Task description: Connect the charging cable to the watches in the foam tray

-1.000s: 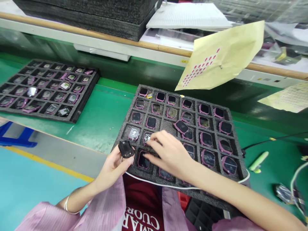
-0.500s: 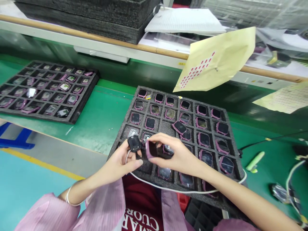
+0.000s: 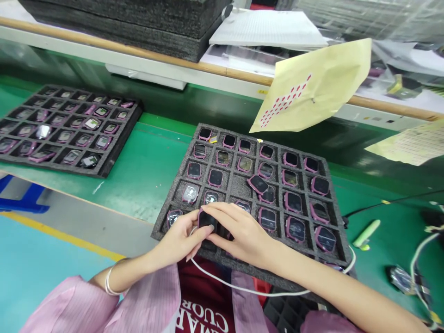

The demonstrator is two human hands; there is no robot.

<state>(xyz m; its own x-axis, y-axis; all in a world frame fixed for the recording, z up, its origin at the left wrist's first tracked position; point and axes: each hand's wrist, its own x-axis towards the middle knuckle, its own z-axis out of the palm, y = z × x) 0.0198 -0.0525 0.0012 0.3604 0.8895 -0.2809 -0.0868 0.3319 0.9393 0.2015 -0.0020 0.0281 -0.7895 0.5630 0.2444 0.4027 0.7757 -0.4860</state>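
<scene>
A purple-framed smartwatch (image 3: 206, 219) with a dark screen is held between my two hands, over the near left part of a black foam tray (image 3: 238, 187). My left hand (image 3: 182, 237) is closed, its thumb on the watch face and its fingers behind. A white cable (image 3: 239, 290) runs from this hand; the black square charging head on its end is now hidden behind the watch. My right hand (image 3: 244, 236) grips the watch's right side from above. Similar watches fill many tray compartments, and one watch (image 3: 258, 184) lies tilted across a divider.
Another foam tray (image 3: 114, 143) of purple watches lies to the left on the green bench. A yellow paper (image 3: 312, 88) hangs from the shelf edge. On the right are a green-handled tool (image 3: 367, 232), a wrapped dark item (image 3: 400, 279) and cables. Black foam blocks (image 3: 138, 25) stand on the shelf.
My right hand has brought the smartwatch left against the black charging head in my left hand. The head is now covered, and the left thumb has moved onto the watch face.
</scene>
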